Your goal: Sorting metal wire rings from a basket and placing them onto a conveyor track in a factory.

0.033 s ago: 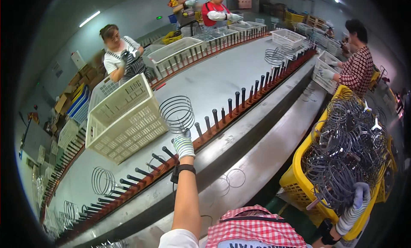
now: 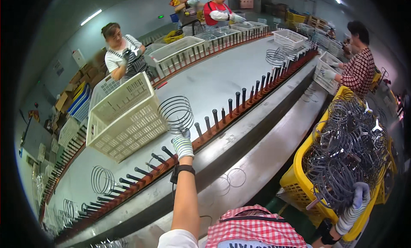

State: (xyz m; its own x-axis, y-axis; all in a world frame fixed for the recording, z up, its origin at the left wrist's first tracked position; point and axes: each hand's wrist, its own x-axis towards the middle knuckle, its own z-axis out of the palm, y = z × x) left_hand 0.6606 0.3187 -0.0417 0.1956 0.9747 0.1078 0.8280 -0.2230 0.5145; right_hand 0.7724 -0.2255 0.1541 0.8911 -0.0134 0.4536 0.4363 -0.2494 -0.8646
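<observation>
My left hand, in a striped white and green glove, is closed at the lower end of a dark wire coil. The coil stands up in several wide loops above the pale table, beside a white slotted crate. At the right, my right hand, in a striped glove, is closed on dark wire coils at the near end of a yellow basket. The basket is heaped with tangled coils and a few white three-armed pieces. Some fingertips are hidden among the wires.
Upright black-handled pegs line the table's brown near edge. More coils stand among the pegs at the left. Loose wire rings lie on the metal ledge. People work across the table, and a person in a patterned top handles a white crate.
</observation>
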